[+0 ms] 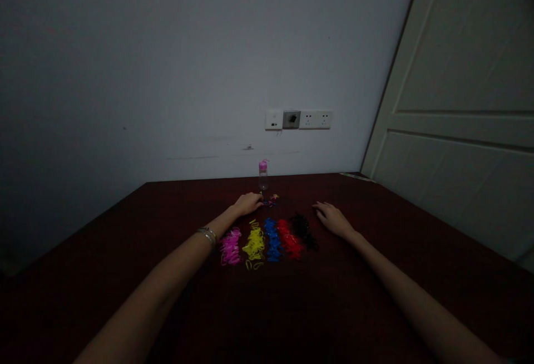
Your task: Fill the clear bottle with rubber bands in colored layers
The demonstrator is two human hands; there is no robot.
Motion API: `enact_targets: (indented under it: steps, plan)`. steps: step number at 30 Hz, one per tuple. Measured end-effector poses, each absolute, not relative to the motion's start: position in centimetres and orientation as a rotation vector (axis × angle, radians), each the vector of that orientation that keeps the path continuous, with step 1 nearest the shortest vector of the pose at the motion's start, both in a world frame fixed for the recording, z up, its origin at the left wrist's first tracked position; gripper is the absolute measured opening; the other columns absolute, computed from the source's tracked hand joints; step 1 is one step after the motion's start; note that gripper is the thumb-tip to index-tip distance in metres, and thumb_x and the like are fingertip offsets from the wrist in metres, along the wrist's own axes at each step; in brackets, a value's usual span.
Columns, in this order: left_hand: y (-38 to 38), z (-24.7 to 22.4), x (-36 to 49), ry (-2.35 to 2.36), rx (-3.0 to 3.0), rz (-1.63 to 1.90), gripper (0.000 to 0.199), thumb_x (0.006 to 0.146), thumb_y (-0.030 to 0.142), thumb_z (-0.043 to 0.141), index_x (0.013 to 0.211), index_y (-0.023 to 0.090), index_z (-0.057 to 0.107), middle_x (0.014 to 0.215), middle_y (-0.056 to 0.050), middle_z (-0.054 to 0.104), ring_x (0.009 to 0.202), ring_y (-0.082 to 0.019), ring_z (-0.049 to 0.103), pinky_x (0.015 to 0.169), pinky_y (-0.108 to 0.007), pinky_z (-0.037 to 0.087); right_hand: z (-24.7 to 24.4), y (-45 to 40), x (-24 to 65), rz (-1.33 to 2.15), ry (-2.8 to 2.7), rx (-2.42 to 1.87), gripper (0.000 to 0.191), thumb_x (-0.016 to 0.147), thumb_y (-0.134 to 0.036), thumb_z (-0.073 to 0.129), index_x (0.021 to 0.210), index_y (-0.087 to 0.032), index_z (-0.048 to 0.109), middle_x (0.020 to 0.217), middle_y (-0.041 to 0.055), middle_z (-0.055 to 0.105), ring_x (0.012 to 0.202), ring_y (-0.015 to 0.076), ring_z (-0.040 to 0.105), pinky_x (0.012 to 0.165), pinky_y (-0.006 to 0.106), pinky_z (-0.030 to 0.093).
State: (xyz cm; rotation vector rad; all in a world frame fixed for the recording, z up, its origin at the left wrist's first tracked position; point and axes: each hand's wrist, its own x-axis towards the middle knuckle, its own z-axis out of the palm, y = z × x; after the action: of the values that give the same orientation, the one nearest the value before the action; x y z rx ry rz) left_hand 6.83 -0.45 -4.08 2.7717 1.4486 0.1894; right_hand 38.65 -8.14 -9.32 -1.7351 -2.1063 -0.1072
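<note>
Forearms nearest, reaching over dark tabletop. Five band piles between them, left to right pink, yellow, blue, red, black. Right hand palm down, grip relaxed, fingers spread; left hand grip indiscernible. Pink-capped bottle beyond, far side. Small mixed-colour pieces beside left fingertips.

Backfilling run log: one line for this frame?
left hand: at mixed-colour pile, grip unclear; right hand: beside black pile; pink pile, yellow pile, blue pile, red pile; bottle: upright
</note>
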Motion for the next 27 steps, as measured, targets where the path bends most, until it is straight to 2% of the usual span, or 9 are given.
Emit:
enact_targets:
  steps: [16,27]
  plan:
    - [0.3,-4.8,7.3,1.416,2.761,0.225,0.02,0.085,0.031,0.041,0.091,0.02,0.057,0.092,-0.007,0.063,0.083,-0.019,0.058,0.067,-0.025,0.041,-9.1,-8.3,38.3,-0.136,-2.107,-1.734,0.038,0.086,-0.025,0.036,0.116,-0.014,0.058,0.127,0.0117,0.053,0.12,0.0238,0.044,0.101,0.04,0.033]
    - [-1.5,-2.5,5.9,1.359,2.725,0.249,0.018,0.083,0.029,0.044,0.088,0.021,0.059,0.087,-0.006,0.063,0.082,-0.018,0.057,0.068,-0.024,0.04,-9.3,-8.1,38.6,-0.148,-2.094,-1.711,0.037,0.085,-0.026,0.038,0.114,-0.017,0.059,0.124,0.0107,0.055,0.118,0.0237,0.046,0.101,0.04,0.033]
